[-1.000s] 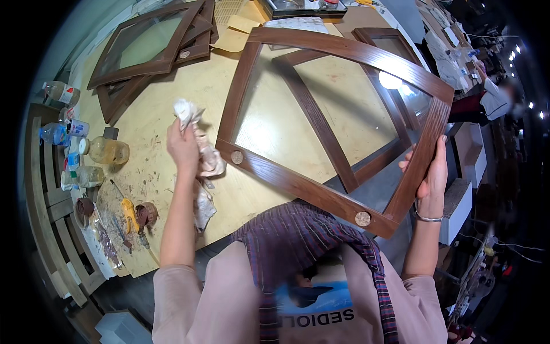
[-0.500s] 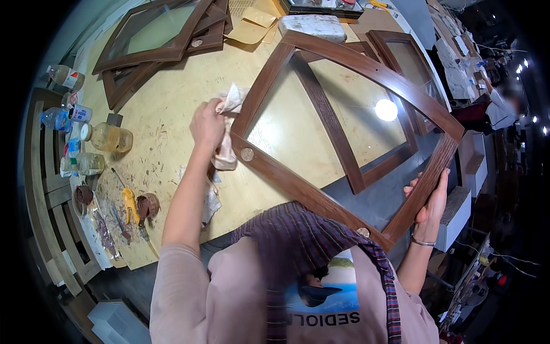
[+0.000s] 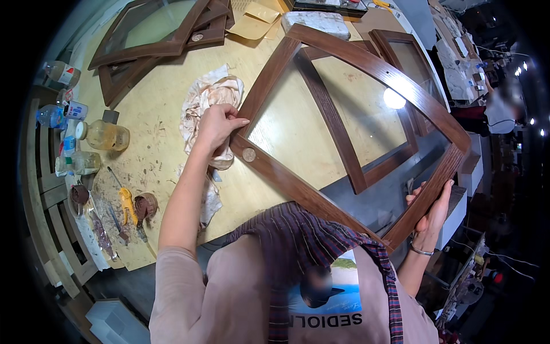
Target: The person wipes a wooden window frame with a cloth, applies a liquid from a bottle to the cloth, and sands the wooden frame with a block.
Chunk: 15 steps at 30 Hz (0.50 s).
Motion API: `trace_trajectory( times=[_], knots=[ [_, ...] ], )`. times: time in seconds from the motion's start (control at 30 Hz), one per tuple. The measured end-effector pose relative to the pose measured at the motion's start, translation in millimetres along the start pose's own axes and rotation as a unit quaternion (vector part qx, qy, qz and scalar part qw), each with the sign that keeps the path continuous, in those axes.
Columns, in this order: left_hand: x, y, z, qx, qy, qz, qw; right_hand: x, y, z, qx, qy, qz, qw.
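A brown wooden glass cabinet door [image 3: 306,192] is held tilted over the table's front edge, with a round hinge recess near its left corner. My right hand [image 3: 432,212] grips its right rail from below, the fingers partly hidden behind the wood. At the left corner my left hand [image 3: 219,127] has its fingers pinched together, their tips on the rail. A crumpled, stained white rag [image 3: 197,97] lies on the table under and behind my left hand, out of its fingers. Beneath the held door another brown wooden frame [image 3: 326,117] rests on the table.
Several glazed frames [image 3: 166,50] are stacked at the far left, and one frame [image 3: 401,37] lies far right. Jars [image 3: 106,136] and bottles line the left edge. Near them lie a yellow-handled tool [image 3: 127,203] and a brown roll [image 3: 145,205]. A white wrapped block [image 3: 315,24] sits at the back.
My left hand has let go of the rag, now spread on the table, and moved right onto the door's left corner. My right hand keeps its hold; the door has shifted slightly.
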<state>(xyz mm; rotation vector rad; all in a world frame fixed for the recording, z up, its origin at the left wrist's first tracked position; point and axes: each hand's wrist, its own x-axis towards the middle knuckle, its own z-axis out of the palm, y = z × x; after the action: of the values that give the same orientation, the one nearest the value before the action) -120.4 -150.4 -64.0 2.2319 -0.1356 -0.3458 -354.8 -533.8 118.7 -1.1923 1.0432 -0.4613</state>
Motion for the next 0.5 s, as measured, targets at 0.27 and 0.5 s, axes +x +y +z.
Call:
trace_trajectory(
  times=[0.27,0.5],
  knots=[
    [1.9,-7.5,4.6,-0.009,0.001,-0.004,1.000,1.7,-0.3,2.1,-0.007,0.003,-0.009,1.000],
    [-5.6,1.2,-0.3,0.162,0.161,0.093,0.969,3.4,0.5,2.1,-0.007,0.000,-0.013,1.000]
  ],
)
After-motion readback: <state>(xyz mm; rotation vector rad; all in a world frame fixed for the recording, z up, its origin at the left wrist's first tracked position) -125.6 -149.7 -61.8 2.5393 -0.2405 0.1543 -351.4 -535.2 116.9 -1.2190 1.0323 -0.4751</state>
